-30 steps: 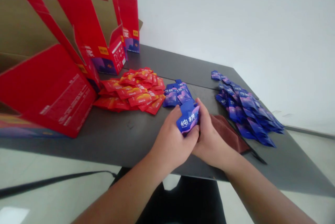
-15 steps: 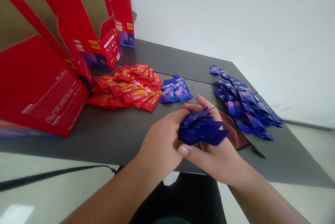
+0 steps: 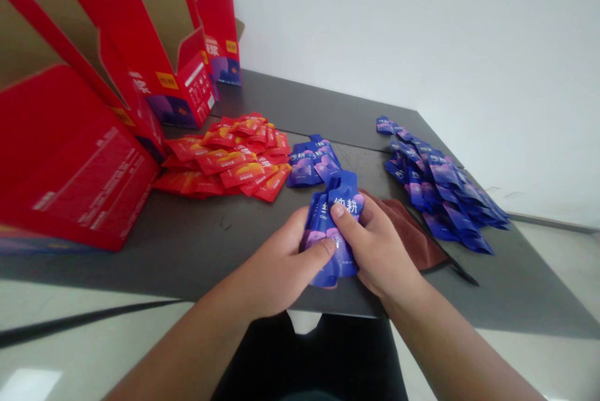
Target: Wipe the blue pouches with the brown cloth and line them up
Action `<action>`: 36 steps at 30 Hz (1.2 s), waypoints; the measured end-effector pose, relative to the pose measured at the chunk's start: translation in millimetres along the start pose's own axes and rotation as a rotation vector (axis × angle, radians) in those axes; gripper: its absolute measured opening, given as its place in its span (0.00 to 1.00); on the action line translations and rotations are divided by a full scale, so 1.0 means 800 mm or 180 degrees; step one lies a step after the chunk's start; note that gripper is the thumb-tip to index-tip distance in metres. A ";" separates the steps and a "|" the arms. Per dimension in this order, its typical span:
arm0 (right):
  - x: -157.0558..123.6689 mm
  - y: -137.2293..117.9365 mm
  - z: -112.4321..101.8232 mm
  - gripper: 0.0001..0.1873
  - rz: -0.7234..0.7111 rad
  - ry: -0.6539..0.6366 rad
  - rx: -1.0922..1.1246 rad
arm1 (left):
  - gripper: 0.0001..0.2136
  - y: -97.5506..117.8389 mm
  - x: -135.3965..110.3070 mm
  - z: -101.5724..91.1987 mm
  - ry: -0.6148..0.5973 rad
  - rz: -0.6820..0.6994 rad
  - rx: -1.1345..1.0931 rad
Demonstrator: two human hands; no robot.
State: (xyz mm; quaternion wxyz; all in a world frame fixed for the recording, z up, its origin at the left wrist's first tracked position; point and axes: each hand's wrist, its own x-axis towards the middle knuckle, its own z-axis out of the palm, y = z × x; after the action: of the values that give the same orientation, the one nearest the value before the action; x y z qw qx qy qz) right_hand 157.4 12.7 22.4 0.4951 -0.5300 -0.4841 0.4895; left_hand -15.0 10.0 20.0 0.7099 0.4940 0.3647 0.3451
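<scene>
Near the table's front edge, my left hand [image 3: 293, 263] and my right hand [image 3: 382, 245] grip a small stack of blue sachets [image 3: 344, 254] between them. The printed fronts face up, with both thumbs pressed on top and the other fingers mostly hidden behind. Just beyond the stack lie a few more blue sachets [image 3: 302, 167] flat on the table. A brown cloth [image 3: 417, 238] with a dark cord is on the table beside my right hand, partly covered by it.
A pile of red sachets [image 3: 239, 154] lies left of centre on the dark grey table [image 3: 197, 263]. Several open red cartons [image 3: 75, 157] stand along the left side. A larger heap of blue sachets [image 3: 435, 176] is at the right, and a white wall [image 3: 422, 26] rises behind.
The held blue sachets have turned from edge-on to face-up and lie more evenly stacked. My fingers have shifted, so both thumbs now rest on the printed fronts.
</scene>
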 end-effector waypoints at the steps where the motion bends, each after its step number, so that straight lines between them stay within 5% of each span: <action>1: 0.001 -0.002 -0.002 0.22 -0.0035 0.0045 -0.0115 | 0.25 -0.001 -0.003 -0.001 0.0008 -0.0160 -0.0267; 4: 0.005 -0.002 -0.012 0.25 -0.0126 0.0314 -0.0762 | 0.24 0.001 -0.013 -0.015 0.0595 -0.0263 -0.0189; 8: 0.005 0.002 -0.016 0.34 -0.0089 0.0364 -0.1722 | 0.23 0.013 -0.027 -0.056 0.1949 -0.0222 0.2273; 11: -0.002 -0.010 -0.017 0.43 -0.0775 0.0014 -0.2526 | 0.22 0.019 -0.031 -0.074 0.2139 -0.0398 0.3803; 14: -0.006 -0.030 -0.036 0.30 -0.1543 -0.0051 -0.3390 | 0.26 0.017 -0.031 -0.063 0.2478 0.0242 0.4794; 16: 0.001 -0.033 -0.059 0.27 -0.1714 0.0167 -0.3859 | 0.26 0.011 -0.030 -0.041 0.2261 0.0985 0.5031; 18: 0.014 -0.026 -0.083 0.28 -0.1594 0.0054 -0.4090 | 0.24 0.001 -0.027 -0.014 0.1220 0.1527 0.4880; 19: 0.022 -0.020 -0.093 0.28 -0.1486 -0.0183 -0.4112 | 0.23 -0.005 -0.025 -0.001 0.0781 0.1499 0.4825; 22: 0.040 -0.006 -0.112 0.18 -0.1273 -0.0886 -0.4073 | 0.25 -0.021 -0.013 0.031 0.0306 0.1069 0.4725; 26: 0.034 -0.017 -0.117 0.10 -0.1396 -0.0656 -0.3968 | 0.26 -0.027 -0.002 0.052 -0.0235 0.1053 0.4376; 29: 0.010 -0.037 -0.118 0.21 -0.1600 -0.0512 -0.3542 | 0.24 -0.023 0.005 0.052 -0.0380 0.1258 0.3921; 32: -0.015 -0.048 -0.119 0.29 -0.1454 -0.1184 -0.3147 | 0.32 -0.024 0.015 0.044 -0.0014 0.1212 0.3734; 36: -0.031 -0.049 -0.116 0.26 -0.1199 -0.1861 -0.2754 | 0.47 -0.031 0.024 0.038 0.0316 0.1232 0.3785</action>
State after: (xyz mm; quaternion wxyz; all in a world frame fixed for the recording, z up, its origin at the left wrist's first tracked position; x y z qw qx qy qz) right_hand 247.8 -15.0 65.2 0.1563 -0.4314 -0.8446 0.2758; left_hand 23.7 6.0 0.3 0.2206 0.8448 0.4308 0.2281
